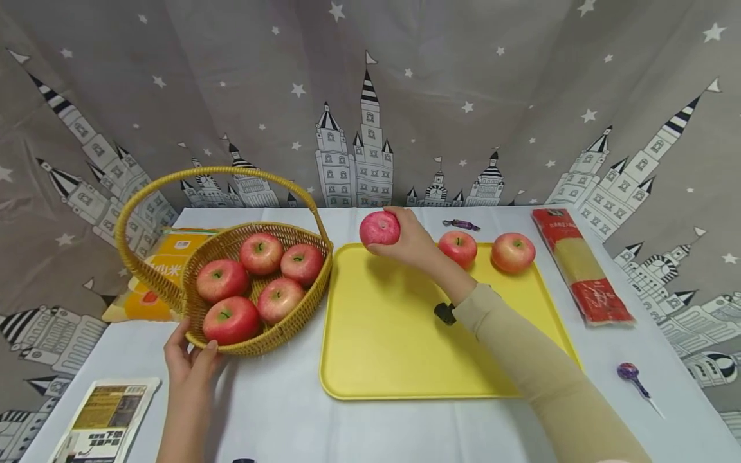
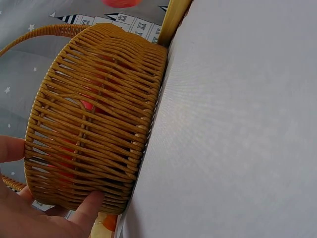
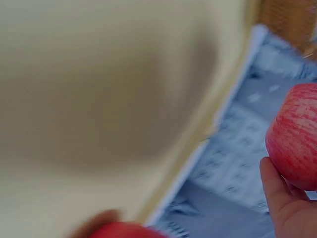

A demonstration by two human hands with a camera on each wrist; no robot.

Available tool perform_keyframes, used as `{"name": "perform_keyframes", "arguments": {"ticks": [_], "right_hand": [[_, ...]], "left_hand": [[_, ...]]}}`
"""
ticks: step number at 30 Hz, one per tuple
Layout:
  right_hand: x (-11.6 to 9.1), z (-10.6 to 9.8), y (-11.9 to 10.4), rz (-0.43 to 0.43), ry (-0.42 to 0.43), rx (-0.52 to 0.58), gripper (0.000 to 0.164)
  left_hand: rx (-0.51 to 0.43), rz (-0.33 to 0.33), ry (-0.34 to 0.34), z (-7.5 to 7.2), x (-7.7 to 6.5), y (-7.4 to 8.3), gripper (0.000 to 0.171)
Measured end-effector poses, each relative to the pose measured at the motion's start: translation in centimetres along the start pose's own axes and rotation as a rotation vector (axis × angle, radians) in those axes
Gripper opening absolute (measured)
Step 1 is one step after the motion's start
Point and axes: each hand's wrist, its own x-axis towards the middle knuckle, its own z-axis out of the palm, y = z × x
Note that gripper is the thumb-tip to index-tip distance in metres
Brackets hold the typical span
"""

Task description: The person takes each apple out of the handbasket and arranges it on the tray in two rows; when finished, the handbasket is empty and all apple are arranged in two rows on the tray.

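A wicker basket (image 1: 309, 312) with a tall arched handle holds several red apples (image 1: 231, 320). At its near left end my left hand (image 1: 188, 370) grips the rim, one fingertip lying on the woven side in the left wrist view. My right hand (image 1: 410, 241) holds a red apple (image 1: 379, 229) above the far left part of a yellow tray (image 1: 382, 360). The same held apple (image 3: 296, 136) is at the right side of the right wrist view. Two more apples sit at the tray's far side, one red apple (image 1: 458, 249) and one paler apple (image 1: 512, 253).
An orange packet (image 1: 145, 299) lies behind the basket, a white-edged packet (image 1: 107, 418) at front left. Right of the tray are a red noodle packet (image 1: 581, 267) and a lollipop (image 1: 631, 373). A purple wrapped candy (image 1: 461, 224) lies beyond the tray; a dark small object (image 1: 444, 313) is by the right wrist.
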Motion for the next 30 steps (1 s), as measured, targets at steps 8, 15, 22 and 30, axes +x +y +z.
{"name": "perform_keyframes", "arguments": {"ticks": [8,15,22,30], "right_hand": [[0.5,-0.5,4.5,0.132,0.04,0.015,0.086],[-0.9,-1.5,4.8,0.15,0.008,-0.032,0.087],[-1.5,-1.1,5.3,0.137,-0.073,-0.056,0.09],[-1.5,-0.2,4.9,0.112,-0.03,-0.149,0.096]], "left_hand": [[-0.037,0.047,0.002,-1.5,2.5,-3.4,0.072],[-0.018,0.047,0.004,-0.4,0.4,-0.5,0.065],[-0.024,0.057,-0.002,-0.3,0.1,-0.4,0.066],[0.012,0.02,-0.005,-0.3,-0.2,-0.1,0.066]]}}
